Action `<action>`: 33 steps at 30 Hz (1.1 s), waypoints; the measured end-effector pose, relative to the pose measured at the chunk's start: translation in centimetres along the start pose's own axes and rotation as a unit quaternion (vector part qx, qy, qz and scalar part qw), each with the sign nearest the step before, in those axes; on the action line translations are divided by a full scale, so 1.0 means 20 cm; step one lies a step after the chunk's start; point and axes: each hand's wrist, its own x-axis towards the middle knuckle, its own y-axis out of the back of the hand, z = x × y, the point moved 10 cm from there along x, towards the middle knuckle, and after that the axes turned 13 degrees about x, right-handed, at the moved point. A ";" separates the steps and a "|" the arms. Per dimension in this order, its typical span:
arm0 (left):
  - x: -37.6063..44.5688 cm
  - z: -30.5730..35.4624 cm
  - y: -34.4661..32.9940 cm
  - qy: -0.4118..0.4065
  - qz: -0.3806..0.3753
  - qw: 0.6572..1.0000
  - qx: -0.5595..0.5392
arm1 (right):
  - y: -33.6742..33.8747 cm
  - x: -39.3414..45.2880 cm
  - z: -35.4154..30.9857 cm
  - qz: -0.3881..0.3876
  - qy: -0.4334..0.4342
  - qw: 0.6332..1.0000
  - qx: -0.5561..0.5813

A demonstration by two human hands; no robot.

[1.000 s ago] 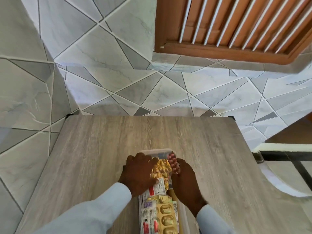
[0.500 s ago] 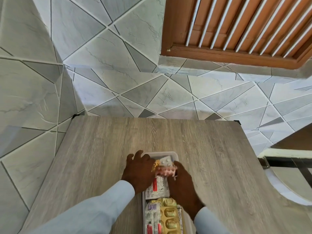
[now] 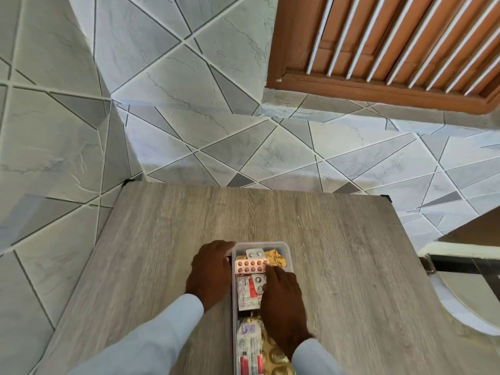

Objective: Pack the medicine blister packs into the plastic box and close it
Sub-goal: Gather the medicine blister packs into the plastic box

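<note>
The left hand [image 3: 211, 269] held the box [image 3: 288, 255] wall; right hand [image 3: 281, 293] fingers lay loosely curled (holding nothing) beside the pink strip [image 3: 250, 266], which might snag the lid.

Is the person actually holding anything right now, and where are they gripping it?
The left hand grips the plastic box by its left wall, near the far end. The right hand rests on the blister packs inside; whether it pinches one cannot be told.
</note>
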 end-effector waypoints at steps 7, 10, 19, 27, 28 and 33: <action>0.10 -0.43 -0.12 0.139 -0.111 0.982 -0.062 | 0.14 0.10 0.07 -0.015 -0.024 0.996 0.083; 0.10 -0.39 -0.22 0.104 -0.165 0.981 0.013 | 0.21 0.18 0.03 -0.008 -0.003 0.997 0.076; 0.20 -0.21 -0.37 -0.011 -0.202 0.964 0.170 | 0.04 0.53 -0.09 -0.124 0.045 0.988 -0.074; 0.26 -0.31 -0.36 -0.035 -0.166 0.967 0.188 | 0.02 0.59 0.14 -0.151 -0.023 0.988 -0.037; 0.27 -0.33 -0.34 -0.024 -0.156 0.971 0.182 | 0.01 0.60 0.17 -0.170 -0.031 0.984 -0.043; 0.29 -0.40 -0.35 0.020 -0.156 0.985 0.071 | -0.08 0.69 0.06 -0.237 -0.042 0.970 -0.025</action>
